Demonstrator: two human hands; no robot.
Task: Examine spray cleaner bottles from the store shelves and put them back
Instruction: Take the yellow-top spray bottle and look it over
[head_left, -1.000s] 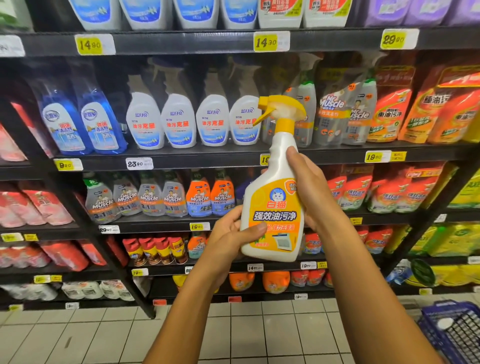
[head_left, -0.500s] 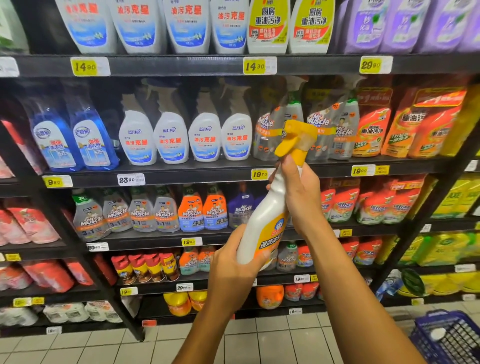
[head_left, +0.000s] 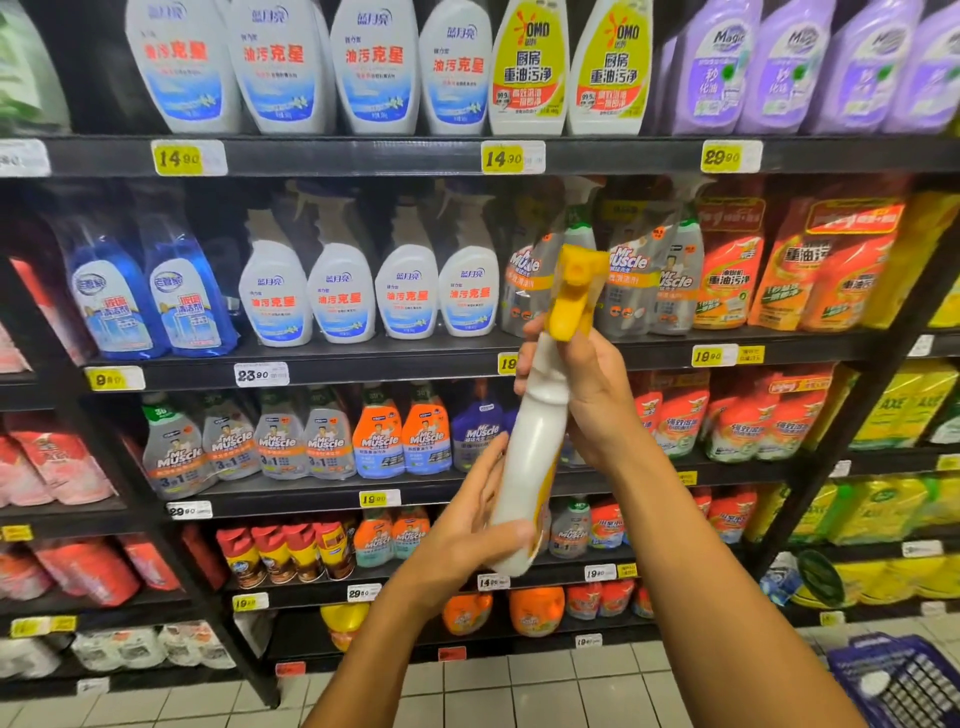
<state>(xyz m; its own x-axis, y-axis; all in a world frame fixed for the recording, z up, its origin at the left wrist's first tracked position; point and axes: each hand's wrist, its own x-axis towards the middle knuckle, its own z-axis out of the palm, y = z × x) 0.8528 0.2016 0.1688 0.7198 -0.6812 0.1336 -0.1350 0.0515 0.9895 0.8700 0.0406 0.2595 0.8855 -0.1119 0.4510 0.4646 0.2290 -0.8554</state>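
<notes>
You are holding the spray bottle (head_left: 535, 447) off the shelves (head_left: 415, 364), your right hand (head_left: 592, 395) gripping its neck and your left hand (head_left: 467, 530) cupping its base, so examining is underway and returning it remains.

The spray bottle (head_left: 535, 447) is smooth white plastic with a soft shine, and its trigger top (head_left: 574, 291) is bright yellow plastic. The shelves (head_left: 363, 156) look like dark matt metal with shiny paper price tags (head_left: 189, 157). The floor (head_left: 519, 686) has smooth pale tiles. The basket (head_left: 904, 680) is blue plastic.
</notes>
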